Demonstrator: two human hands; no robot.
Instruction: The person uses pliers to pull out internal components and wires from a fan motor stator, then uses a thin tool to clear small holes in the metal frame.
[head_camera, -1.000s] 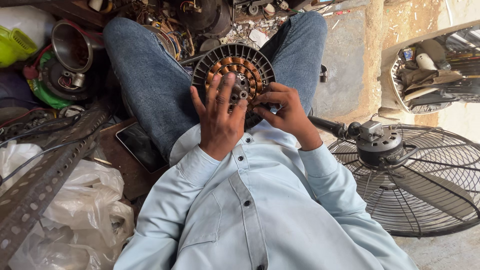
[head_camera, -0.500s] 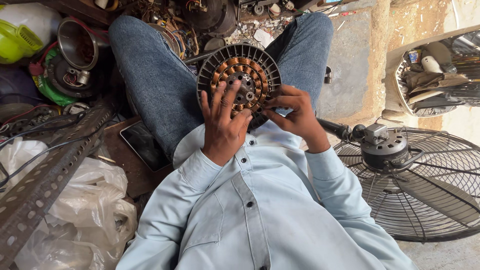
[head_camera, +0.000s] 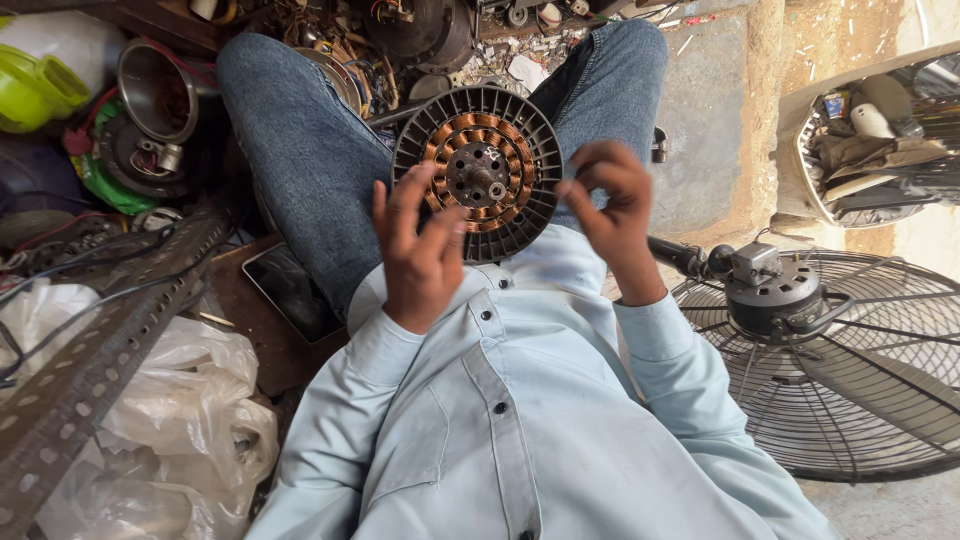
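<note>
Between the knees, on the lap, the round fan motor stator (head_camera: 477, 172) with its ring of copper windings rests against the jeans and the light blue shirt (head_camera: 520, 400), but both hands have come off it since half a second ago — then the left palm lay flat on its face and the right gripped its rim. Now the left hand (head_camera: 420, 250) hovers just in front of the stator's lower left edge, fingers spread and slightly curled, holding nothing that shows. The right hand (head_camera: 612, 205) is lifted beside the right rim, its thumb and fingertips pinched together; whether something small sits in the pinch cannot be told. Open air lies between the two hands, over the stator's hub. Left of the left hand the room is tight: a dark phone (head_camera: 292, 292) on a board, a perforated metal angle bar (head_camera: 100, 360) and crumpled plastic bags (head_camera: 170, 420). Right of the right hand stands a wire fan guard with its motor (head_camera: 775, 295) — close by the sleeve. Beyond the knees, a metal pot (head_camera: 160, 90) and scrap parts.
</note>
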